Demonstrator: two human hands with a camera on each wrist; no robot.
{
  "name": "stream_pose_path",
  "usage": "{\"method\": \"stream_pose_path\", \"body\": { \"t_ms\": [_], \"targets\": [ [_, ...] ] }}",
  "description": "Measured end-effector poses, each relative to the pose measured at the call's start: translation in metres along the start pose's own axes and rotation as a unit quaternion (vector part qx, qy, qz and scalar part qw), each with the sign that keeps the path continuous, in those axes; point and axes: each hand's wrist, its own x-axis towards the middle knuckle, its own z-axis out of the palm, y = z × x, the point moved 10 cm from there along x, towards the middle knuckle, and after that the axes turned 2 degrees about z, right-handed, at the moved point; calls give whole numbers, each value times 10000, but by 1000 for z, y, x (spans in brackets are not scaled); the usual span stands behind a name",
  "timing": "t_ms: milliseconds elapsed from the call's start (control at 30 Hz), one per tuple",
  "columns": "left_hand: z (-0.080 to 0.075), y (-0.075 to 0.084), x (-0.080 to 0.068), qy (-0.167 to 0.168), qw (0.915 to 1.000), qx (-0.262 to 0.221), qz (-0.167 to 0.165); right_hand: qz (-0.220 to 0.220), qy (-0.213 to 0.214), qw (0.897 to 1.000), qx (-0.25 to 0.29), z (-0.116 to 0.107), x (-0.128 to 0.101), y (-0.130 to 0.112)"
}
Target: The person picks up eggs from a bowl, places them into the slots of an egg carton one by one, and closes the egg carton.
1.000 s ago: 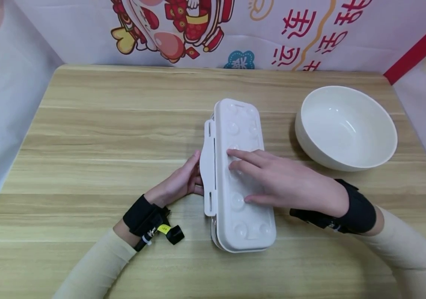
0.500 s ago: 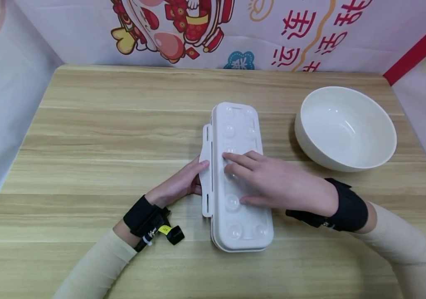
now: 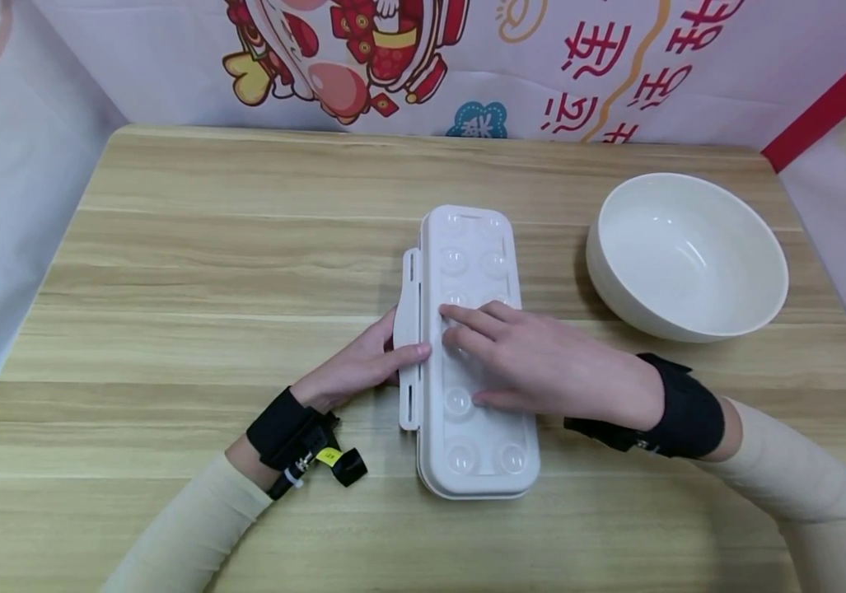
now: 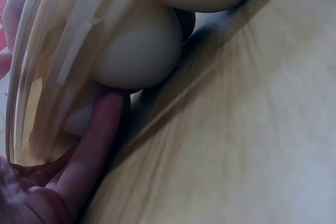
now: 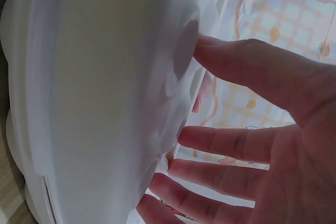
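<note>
A white plastic egg box (image 3: pixel 476 247) lies closed and lengthwise at the middle of the wooden table (image 3: pixel 207 272). My right hand (image 3: pixel 511 354) rests flat on its dimpled lid, fingers straight and pressing. My left hand (image 3: pixel 393 354) is at the box's left side, thumb laid over the latch flap (image 3: pixel 408 288) and fingers tucked beneath it. In the left wrist view one finger (image 4: pixel 94 140) lies along the rounded egg cups (image 4: pixel 136 51) of the box's base. In the right wrist view, spread fingers (image 5: pixel 252 72) touch the lid (image 5: pixel 105 93).
An empty white bowl (image 3: pixel 685 255) stands to the right of the box, near the table's right edge. A printed backdrop (image 3: pixel 423 58) closes off the far side, with pale cloth walls at the left and right.
My left thumb has slid from beside the latch flap onto its top. The lid has sunk a little under my right hand, which has shifted slightly left.
</note>
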Motion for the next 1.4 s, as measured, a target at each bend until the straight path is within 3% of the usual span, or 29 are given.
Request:
{"method": "stream_pose_path", "body": {
  "t_ms": [967, 1400],
  "targets": [
    [-4, -2, 0, 107, 9998, 112, -153, -151, -179, 9994, -249, 6, 8, -4],
    [-10, -5, -2, 284, 9985, 75, -454, -135, -289, 9993, -176, 9, 11, -2]
  ]
}}
